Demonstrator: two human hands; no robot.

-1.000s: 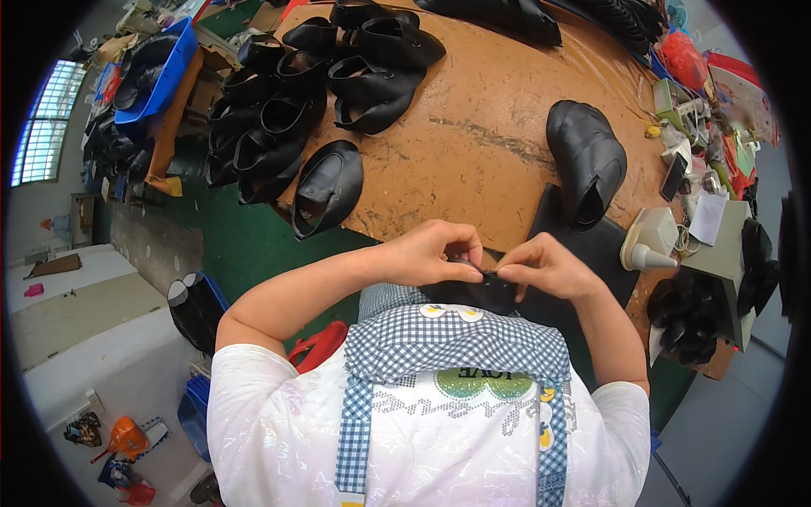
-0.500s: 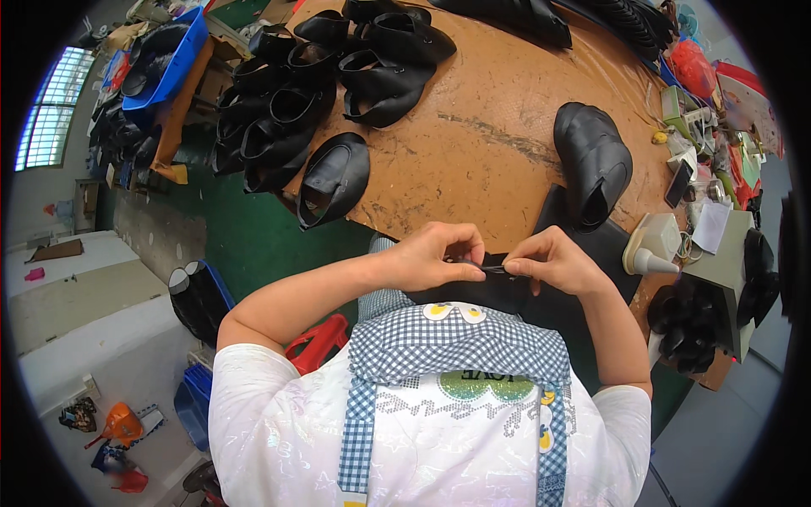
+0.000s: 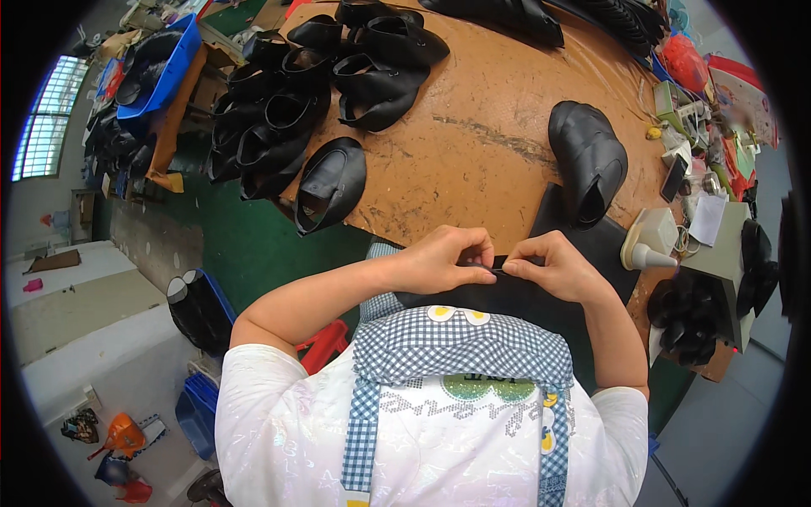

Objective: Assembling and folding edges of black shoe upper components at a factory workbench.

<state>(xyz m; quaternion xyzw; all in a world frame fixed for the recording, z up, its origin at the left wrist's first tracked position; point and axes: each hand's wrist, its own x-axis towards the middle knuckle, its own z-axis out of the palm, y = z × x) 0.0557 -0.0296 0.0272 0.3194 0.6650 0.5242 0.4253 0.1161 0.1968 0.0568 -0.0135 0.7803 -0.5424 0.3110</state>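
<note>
Close in front of my apron, my left hand [image 3: 463,256] pinches a thin black piece [image 3: 483,269] between thumb and fingers. Just to the right, my right hand [image 3: 553,264] is closed in a pinch at the piece's other end. The fingertips of the two hands almost meet. Most of the piece is hidden by the fingers, so its exact kind cannot be made out. Black material [image 3: 473,296] lies below the hands, over my lap. A stack of nested black shoe uppers [image 3: 587,160] rests beyond my right hand on the brown table [image 3: 460,169].
One black shoe upper [image 3: 331,184] sits at the table's left edge, with several more grouped behind it. A black mat [image 3: 549,211] hangs over the near edge. At right stand a white bottle with a spout [image 3: 655,241] and a phone [image 3: 673,179]. A red stool [image 3: 323,346] is at left.
My fingertips have drawn closer together, and less of the thin black piece shows between them. The view has shifted slightly; the things on the table stay put.
</note>
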